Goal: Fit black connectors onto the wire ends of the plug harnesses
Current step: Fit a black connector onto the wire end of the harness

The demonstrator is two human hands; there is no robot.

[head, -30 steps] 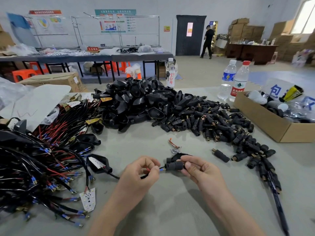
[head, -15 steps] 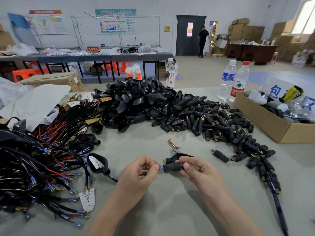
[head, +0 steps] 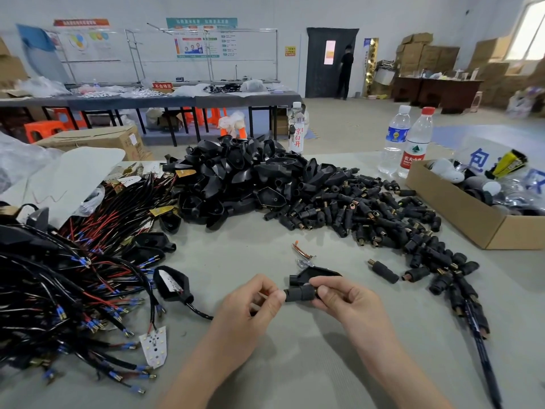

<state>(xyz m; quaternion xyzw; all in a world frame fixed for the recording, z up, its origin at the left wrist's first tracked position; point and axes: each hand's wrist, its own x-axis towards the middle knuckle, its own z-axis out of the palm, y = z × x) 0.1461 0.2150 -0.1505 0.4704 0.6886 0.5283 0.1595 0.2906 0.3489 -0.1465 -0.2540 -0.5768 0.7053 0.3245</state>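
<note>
L: harness pile [head: 59, 290] on tabletop, many blue-tipped ends bare; I judge most left to do. Left hand [head: 250, 308] grip pinches 1 harness lead [head: 198, 312] at mouth of black connector [head: 299, 294]. Right hand [head: 348, 302] grip clamped on connector; seating hidden. R: connector heap [head: 368, 211], large. Cardboard box [head: 460, 214], open: white/grey bits, wrappers.

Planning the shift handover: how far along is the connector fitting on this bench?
Done: possibly the cables with connectors on at near right; hard to confirm. In hand: the right hand holds one connector while the left hand pinches a cable end at its mouth. Left: a big pile of loose connectors and a tangle of harnesses with bare blue-tipped ends. Mostly ahead.
</note>
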